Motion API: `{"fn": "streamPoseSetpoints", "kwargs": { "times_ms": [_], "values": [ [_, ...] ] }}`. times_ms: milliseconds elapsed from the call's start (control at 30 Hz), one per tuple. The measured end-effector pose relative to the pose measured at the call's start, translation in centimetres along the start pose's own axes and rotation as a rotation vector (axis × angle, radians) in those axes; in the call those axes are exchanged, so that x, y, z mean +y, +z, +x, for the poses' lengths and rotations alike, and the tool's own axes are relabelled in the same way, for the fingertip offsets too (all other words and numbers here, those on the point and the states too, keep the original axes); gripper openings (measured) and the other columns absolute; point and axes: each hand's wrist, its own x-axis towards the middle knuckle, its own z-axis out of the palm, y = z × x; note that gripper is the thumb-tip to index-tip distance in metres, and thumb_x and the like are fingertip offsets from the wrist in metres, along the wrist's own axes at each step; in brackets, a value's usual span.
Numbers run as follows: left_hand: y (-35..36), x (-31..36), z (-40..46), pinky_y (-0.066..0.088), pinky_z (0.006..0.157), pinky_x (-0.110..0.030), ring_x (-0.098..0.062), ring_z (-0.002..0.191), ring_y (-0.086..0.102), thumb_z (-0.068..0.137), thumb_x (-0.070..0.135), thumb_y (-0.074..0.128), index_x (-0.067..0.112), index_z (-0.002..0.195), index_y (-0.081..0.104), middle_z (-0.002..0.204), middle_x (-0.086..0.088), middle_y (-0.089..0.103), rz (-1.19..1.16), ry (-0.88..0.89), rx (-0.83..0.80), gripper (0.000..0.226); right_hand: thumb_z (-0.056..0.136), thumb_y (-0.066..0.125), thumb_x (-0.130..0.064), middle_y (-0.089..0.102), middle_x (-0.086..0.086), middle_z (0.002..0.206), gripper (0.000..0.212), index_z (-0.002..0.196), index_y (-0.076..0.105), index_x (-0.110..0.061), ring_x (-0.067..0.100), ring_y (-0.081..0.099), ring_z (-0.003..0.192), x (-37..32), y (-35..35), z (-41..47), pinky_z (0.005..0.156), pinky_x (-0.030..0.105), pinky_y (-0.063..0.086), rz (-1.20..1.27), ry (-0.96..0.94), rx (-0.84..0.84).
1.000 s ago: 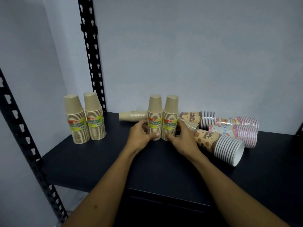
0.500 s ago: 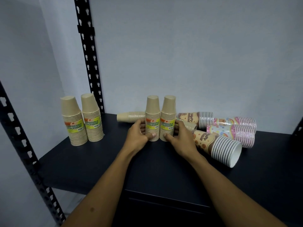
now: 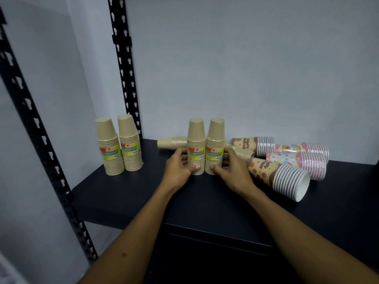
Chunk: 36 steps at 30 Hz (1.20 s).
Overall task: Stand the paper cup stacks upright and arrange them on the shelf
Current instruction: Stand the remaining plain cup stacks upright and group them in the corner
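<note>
head view: the left hand (image 3: 178, 167) grips the left of two upright kraft cup stacks (image 3: 196, 146), and the right hand (image 3: 231, 167) grips its twin stack (image 3: 215, 146); the two touch at mid-shelf (image 3: 123, 191). another upright pair (image 3: 119, 146) stands near the back-left post (image 3: 123, 68). one kraft stack (image 3: 170, 142) lies behind the left hand. patterned stacks (image 3: 281, 177) lie on their sides to the right.

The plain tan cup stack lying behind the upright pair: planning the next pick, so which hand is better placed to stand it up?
Left, probably. The left hand sits just in front of the lying plain tan cup stack, while the right hand is across the wrapped upright pair.
</note>
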Motion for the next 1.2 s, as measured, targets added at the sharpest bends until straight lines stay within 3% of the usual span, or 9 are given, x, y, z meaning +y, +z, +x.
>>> {"fn": "streamPoseSetpoints", "kwargs": {
  "times_ms": [67, 267, 467, 600, 867, 1067, 1200],
  "values": [
    [-0.6, 0.0, -0.8, 0.051, 0.099, -0.039, -0.016, 0.111, 0.061, 0.074, 0.008, 0.079, 0.014, 0.124, 0.053, 0.121, -0.004, 0.064, 0.015, -0.003, 0.016, 0.057, 0.082, 0.074, -0.018, 0.061, -0.007, 0.12, 0.055, 0.13, 0.047, -0.017, 0.002, 0.059, 0.103, -0.4, 0.2, -0.3, 0.08, 0.013, 0.048, -0.02, -0.032, -0.025],
    [-3.1, -0.3, -3.1, 0.051, 0.098, -0.039, -0.016, 0.109, 0.063, 0.072, 0.01, 0.082, 0.017, 0.117, 0.053, 0.12, -0.005, 0.065, 0.043, 0.013, 0.056, 0.054, 0.081, 0.075, -0.024, 0.065, -0.004, 0.12, 0.057, 0.13, 0.047, -0.019, 0.004, 0.062, 0.106, -1.4, 1.5, -0.9, 0.088, 0.028, 0.055, -0.028, -0.089, -0.095],
    [-7.2, -0.6, -5.6, 0.051, 0.098, -0.036, -0.015, 0.108, 0.062, 0.072, 0.008, 0.081, 0.018, 0.113, 0.053, 0.116, 0.0, 0.064, 0.065, -0.006, 0.175, 0.05, 0.082, 0.074, -0.024, 0.064, 0.001, 0.124, 0.057, 0.131, 0.046, -0.016, 0.009, 0.062, 0.107, -4.0, 5.4, -1.2, 0.088, 0.027, 0.055, -0.02, -0.133, -0.165],
    [-10.0, -0.6, -6.8, 0.05, 0.095, -0.03, -0.016, 0.111, 0.061, 0.074, 0.008, 0.08, 0.016, 0.12, 0.052, 0.122, -0.004, 0.064, 0.093, -0.03, 0.238, 0.054, 0.082, 0.074, -0.024, 0.062, 0.0, 0.127, 0.058, 0.133, 0.045, -0.017, 0.009, 0.061, 0.109, -5.9, 8.4, -1.2, 0.088, 0.023, 0.052, 0.009, -0.149, -0.208],
    [-15.6, -1.5, -8.4, 0.048, 0.095, -0.029, -0.015, 0.11, 0.059, 0.076, 0.01, 0.078, 0.012, 0.122, 0.05, 0.127, -0.007, 0.062, 0.192, -0.05, 0.338, 0.054, 0.081, 0.074, -0.023, 0.063, 0.001, 0.125, 0.056, 0.13, 0.046, -0.016, 0.012, 0.062, 0.106, -9.2, 14.1, -0.8, 0.092, 0.031, 0.053, 0.073, -0.136, -0.282],
    [-17.6, -1.6, -7.9, 0.049, 0.094, -0.03, -0.021, 0.116, 0.06, 0.079, 0.01, 0.076, 0.014, 0.115, 0.049, 0.128, -0.008, 0.062, 0.268, -0.081, 0.304, 0.045, 0.074, 0.077, -0.028, 0.066, -0.004, 0.113, 0.054, 0.121, 0.05, -0.019, 0.005, 0.064, 0.095, -10.0, 15.2, 0.2, 0.085, 0.03, 0.056, 0.067, -0.143, -0.318],
    [-17.9, -1.8, -7.3, 0.051, 0.093, -0.03, -0.022, 0.113, 0.061, 0.076, 0.01, 0.079, 0.012, 0.116, 0.052, 0.125, -0.009, 0.063, 0.259, -0.093, 0.311, 0.048, 0.074, 0.079, -0.026, 0.064, -0.01, 0.107, 0.054, 0.12, 0.052, -0.019, 0.0, 0.062, 0.093, -10.0, 15.3, 0.2, 0.079, 0.015, 0.051, 0.106, -0.149, -0.298]
  ]
}}
